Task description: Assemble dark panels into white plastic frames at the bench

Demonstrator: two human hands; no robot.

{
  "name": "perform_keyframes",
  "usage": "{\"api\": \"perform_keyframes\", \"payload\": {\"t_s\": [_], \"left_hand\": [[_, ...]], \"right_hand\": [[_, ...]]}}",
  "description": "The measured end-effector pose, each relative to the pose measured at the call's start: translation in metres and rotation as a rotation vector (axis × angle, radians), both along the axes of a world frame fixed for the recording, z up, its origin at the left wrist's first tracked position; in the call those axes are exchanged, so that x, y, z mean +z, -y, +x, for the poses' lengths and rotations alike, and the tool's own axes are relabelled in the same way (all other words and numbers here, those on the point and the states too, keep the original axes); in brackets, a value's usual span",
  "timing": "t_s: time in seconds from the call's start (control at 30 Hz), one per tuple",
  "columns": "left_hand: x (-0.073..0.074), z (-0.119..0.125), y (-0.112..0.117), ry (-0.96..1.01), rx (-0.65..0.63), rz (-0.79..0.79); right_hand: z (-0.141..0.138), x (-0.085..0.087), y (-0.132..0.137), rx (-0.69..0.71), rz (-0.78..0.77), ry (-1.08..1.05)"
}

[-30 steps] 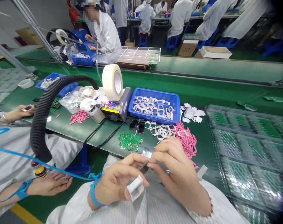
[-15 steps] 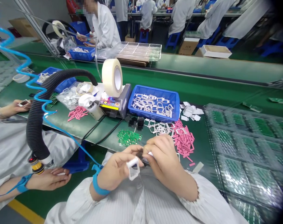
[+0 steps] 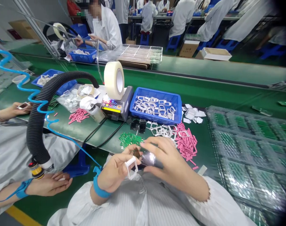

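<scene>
My left hand (image 3: 114, 171) is curled shut, with a small white square frame (image 3: 131, 163) tucked under its fingers and a tiny dark part pinched at the fingertips. Facing it, my right hand (image 3: 166, 161) is closed on a strip of clear shiny film (image 3: 149, 158). Both hands meet close to my chest at the green bench's near edge. Just beyond them lie small green circuit boards (image 3: 130, 139), loose white frames (image 3: 164, 130) and a heap of pink strips (image 3: 186, 142).
A blue bin (image 3: 178, 102) of white frames, a tape dispenser with a big white roll (image 3: 114, 80) and stacked clear trays of green boards (image 3: 249, 147) lie ahead. A black ribbed hose (image 3: 42, 106) arches at left beside a neighbour's hands (image 3: 50, 185). White-coated workers sit beyond the belt.
My hands have drawn slightly apart: the right one now pulls a clear film strip out to the right, and the white frame has sunk lower in my left hand.
</scene>
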State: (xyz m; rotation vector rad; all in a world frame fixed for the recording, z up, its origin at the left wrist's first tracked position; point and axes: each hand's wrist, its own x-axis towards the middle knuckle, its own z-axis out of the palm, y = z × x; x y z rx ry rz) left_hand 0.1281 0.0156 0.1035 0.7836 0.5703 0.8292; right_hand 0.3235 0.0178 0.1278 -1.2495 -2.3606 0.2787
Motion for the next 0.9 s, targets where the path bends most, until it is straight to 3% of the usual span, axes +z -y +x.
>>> {"api": "perform_keyframes", "payload": {"t_s": [0.1, 0.2, 0.3, 0.4, 0.53, 0.67, 0.77, 0.9], "left_hand": [[0.004, 0.000, 0.002, -0.024, -0.023, 0.017], [0.008, -0.001, 0.003, -0.013, -0.006, 0.012], [0.010, -0.002, 0.003, 0.127, -0.008, -0.074], [0.009, -0.001, 0.004, 0.311, -0.073, -0.178], [0.003, 0.002, 0.007, 0.428, -0.127, -0.169], [0.006, 0.003, 0.010, 0.436, -0.070, -0.142], [0.015, 0.001, 0.010, 0.378, -0.052, -0.088], [0.022, -0.005, 0.011, 0.187, -0.028, 0.043]], "right_hand": [[-0.013, 0.019, -0.001, 0.082, 0.216, -0.023], [-0.021, 0.017, -0.003, 0.055, 0.228, -0.120], [-0.020, 0.011, -0.006, 0.075, 0.061, -0.373], [-0.021, 0.007, -0.005, 0.161, -0.216, -0.744], [-0.034, -0.009, -0.001, 0.258, -0.536, -1.166], [-0.041, -0.020, 0.002, 0.325, -0.650, -1.285], [-0.035, -0.009, 0.001, 0.245, -0.530, -1.162], [-0.024, 0.020, -0.004, 0.066, -0.107, -0.760]]}}
